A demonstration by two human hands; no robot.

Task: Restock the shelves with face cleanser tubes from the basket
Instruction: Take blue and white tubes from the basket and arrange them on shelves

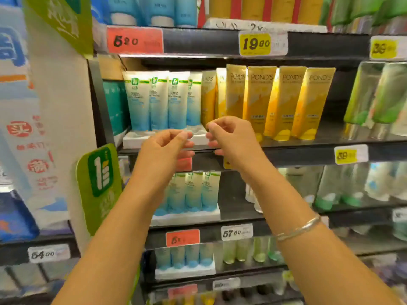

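Observation:
Blue-and-white face cleanser tubes (pixel 163 100) stand upright in a white tray (pixel 134 139) on the middle shelf. Yellow Pond's tubes (pixel 286 102) stand to their right. My left hand (pixel 165 148) hovers in front of the tray's right end. Its fingers are loosely curled and hold nothing. My right hand (pixel 233 137) is raised beside it, in front of the leftmost yellow tubes, also loosely curled and empty. A bracelet (pixel 301 227) sits on my right wrist. The basket is out of view.
More blue-and-white tubes (pixel 193 192) fill trays on the two shelves below. Green tubes (pixel 378 95) stand at the far right. A green-and-white display pillar (pixel 61 106) and a green sign (pixel 99 183) jut out on the left. Price tags (pixel 255 44) line the shelf edges.

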